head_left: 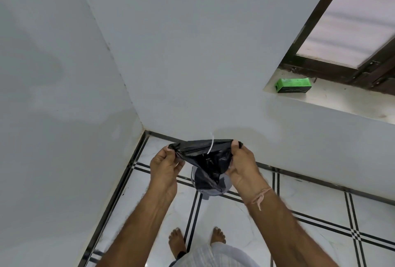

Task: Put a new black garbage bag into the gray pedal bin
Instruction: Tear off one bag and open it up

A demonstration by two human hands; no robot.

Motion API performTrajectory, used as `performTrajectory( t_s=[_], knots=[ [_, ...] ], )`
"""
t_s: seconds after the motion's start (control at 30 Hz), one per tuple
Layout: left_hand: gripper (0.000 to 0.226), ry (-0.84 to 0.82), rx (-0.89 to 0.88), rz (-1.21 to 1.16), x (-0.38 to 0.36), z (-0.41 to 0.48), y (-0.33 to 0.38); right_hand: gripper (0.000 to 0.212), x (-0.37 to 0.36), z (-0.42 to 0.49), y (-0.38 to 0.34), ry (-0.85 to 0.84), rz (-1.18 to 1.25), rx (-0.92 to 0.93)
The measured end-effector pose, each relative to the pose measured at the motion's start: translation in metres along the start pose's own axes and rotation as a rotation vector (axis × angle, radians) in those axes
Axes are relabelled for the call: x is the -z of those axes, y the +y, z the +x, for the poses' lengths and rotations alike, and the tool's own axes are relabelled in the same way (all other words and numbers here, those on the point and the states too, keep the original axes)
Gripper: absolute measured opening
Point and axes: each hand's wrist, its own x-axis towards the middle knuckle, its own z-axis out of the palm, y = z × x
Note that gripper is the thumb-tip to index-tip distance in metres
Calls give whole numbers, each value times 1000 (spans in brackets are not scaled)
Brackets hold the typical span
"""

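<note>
- I see the left hand (pixel 165 165) and the right hand (pixel 241 167) each pinching the black garbage bag (pixel 205 152), stretched 9-to-3.
- The gray pedal bin (pixel 224 183) sits at the bag's 6 o'clock, midway between both hands.

soft even daylight from window (pixel 350 21); faint wall (pixel 192 53) shadows; wide-angle edge bending; sharp focus.

cam: head, one wide-angle view | from: standing person's head height | faces: forward and steeply down into a wall corner (pixel 136 115) | near: left hand (pixel 164 166), right hand (pixel 241 166) pinching black garbage bag (pixel 205 155) mid-frame | far: floor (pixel 224 215), feet (pixel 176 240) at bottom edge
</note>
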Motion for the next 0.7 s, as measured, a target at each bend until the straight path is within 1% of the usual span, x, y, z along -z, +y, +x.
performTrajectory(
  t_s=[0.07, 0.1, 0.23, 0.27, 0.3, 0.33, 0.37, 0.4, 0.43, 0.5, 0.6, 0.67, 0.7],
  knots=[
    [30, -56, -10, 29, -2, -2, -3, 28, -7, 0, 3, 38, 100, -56],
    [31, -68, -28, 58, -3, -2, -4, 28, -9, 0, 5, 32, 113, -47],
    [29, -43, -67, 223, 3, 2, 6, 33, -9, -4, 8, -87, -21, 120],
    [30, -58, -71, 267, 5, 3, 10, 34, -9, -5, 6, -117, -46, 156],
    [40, -106, -66, 320, 6, 2, 15, 35, -8, -6, 4, -145, -71, 191],
    [52, -189, -50, 385, 4, 1, 20, 37, -8, -6, 2, -173, -103, 222],
    [59, -292, -32, 464, 1, -2, 25, 39, -8, -6, 0, -205, -141, 246],
    [59, -403, -23, 541, -3, -7, 28, 40, -9, -7, -2, -239, -180, 259],
    [55, -494, -29, 601, -7, -11, 29, 42, -9, -8, -4, -276, -212, 264],
    [42, -570, -57, 615, -13, -16, 28, 45, -10, -9, -8, -339, -263, 281],
    [28, -556, -46, 525, -12, -15, 22, 45, -11, -7, -15, -373, -314, 289],
    [26, -539, 4, 464, -12, -17, 19, 43, -12, -3, -13, -378, -345, 279],
    [26, -511, 15, 445, -13, -18, 17, 38, -12, -1, -10, -354, -365, 299]
  ],
)
